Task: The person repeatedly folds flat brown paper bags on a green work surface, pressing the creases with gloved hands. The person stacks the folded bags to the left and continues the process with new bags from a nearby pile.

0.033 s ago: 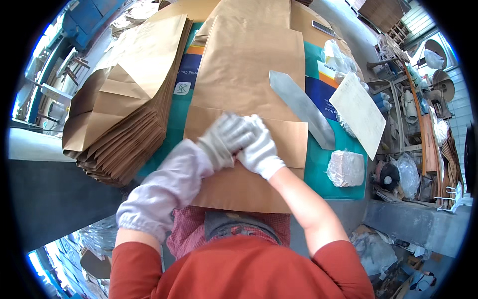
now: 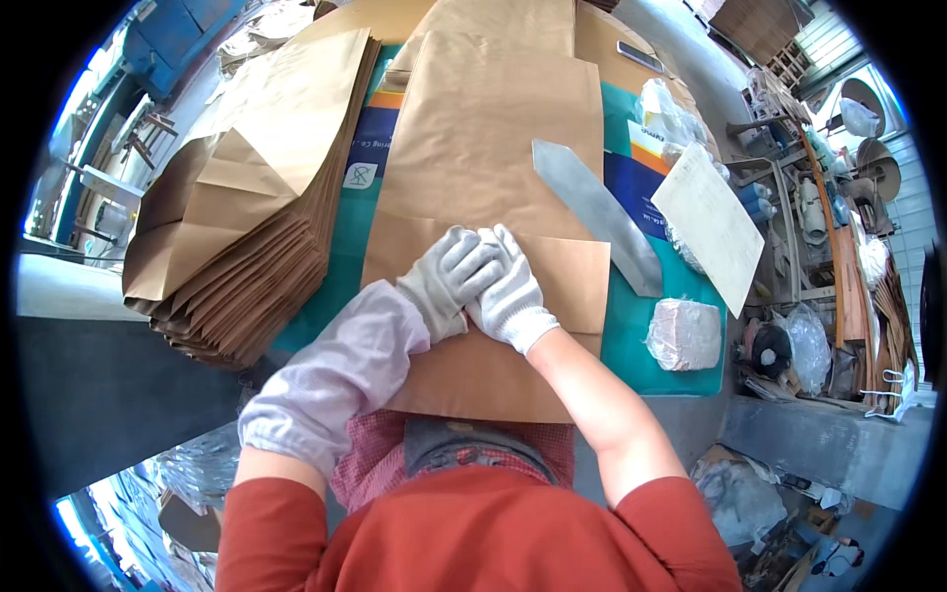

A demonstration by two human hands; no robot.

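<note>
Brown paper bag [image 2: 493, 128] lying flat, lengthwise, mid-tabletop [image 2: 626, 345]; its near end reaches slightly past the near edge, toward the wearer's lap. Wider band of brown paper runs crosswise over the near part.

Left hand [image 2: 449, 278], white knit glove, pale sleeve cover above it: on the band, left of its middle. Right hand [image 2: 511, 294], same kind of glove, bare forearm: just beside, the two touching, fingers pointing toward the far edge. Fingers of both close together and bent; cannot tell whether either pinches paper or only presses it.

Stack of brown bags [image 2: 237, 207] along the left edge, near ends fanned in layers, top one folded to a point. Right of the hands: grey metal strip [image 2: 602, 222], angled ends, far end on the paper, near end on the green cover. Pale flat plate [image 2: 708, 229] at the right edge, tilted askew. White wrapped block [image 2: 684, 335] near the near right corner. Phone [image 2: 639, 56] toward the far right corner.
</note>
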